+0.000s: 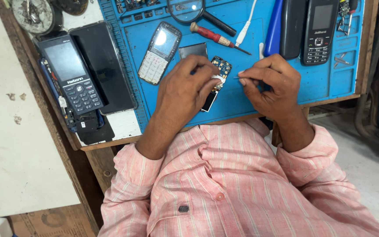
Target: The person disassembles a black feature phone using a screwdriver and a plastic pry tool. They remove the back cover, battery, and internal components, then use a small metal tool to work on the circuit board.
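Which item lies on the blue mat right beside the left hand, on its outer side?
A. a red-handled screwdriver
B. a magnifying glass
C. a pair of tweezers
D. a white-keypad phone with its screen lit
D: the white-keypad phone lies on the blue mat just outside the left hand, which rests on a circuit board; the magnifying glass and red-handled screwdriver sit farther up the mat.

A bright blue mat (251, 101) covers the wooden bench (110, 142). The circuit board (221, 66) is dark blue with gold spots. The screwdriver (213, 36) has a red handle. The shirt (224, 184) is pink with pale stripes. At the bench's left edge lie black phones (73, 77).
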